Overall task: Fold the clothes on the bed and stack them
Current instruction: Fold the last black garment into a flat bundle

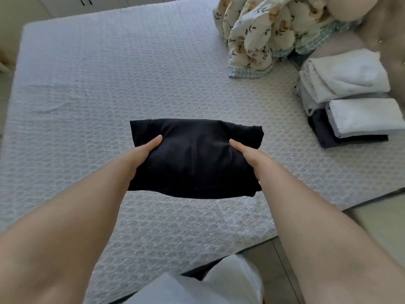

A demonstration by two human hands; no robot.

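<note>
A folded black garment (195,156) is held up above the bed (109,88), in the middle of the view. My left hand (142,154) grips its left side, thumb on top and fingers hidden underneath. My right hand (247,155) grips its right side the same way. At the right edge of the bed lie folded clothes: a white and grey stack (341,77) farther back, and nearer a white piece (366,117) on top of a dark navy one (324,134).
A crumpled floral quilt (258,31) is heaped at the far right of the bed. A beige padded headboard (385,25) runs along the right. White cupboard doors (87,3) stand beyond the far edge. Floor (274,260) shows at the lower right.
</note>
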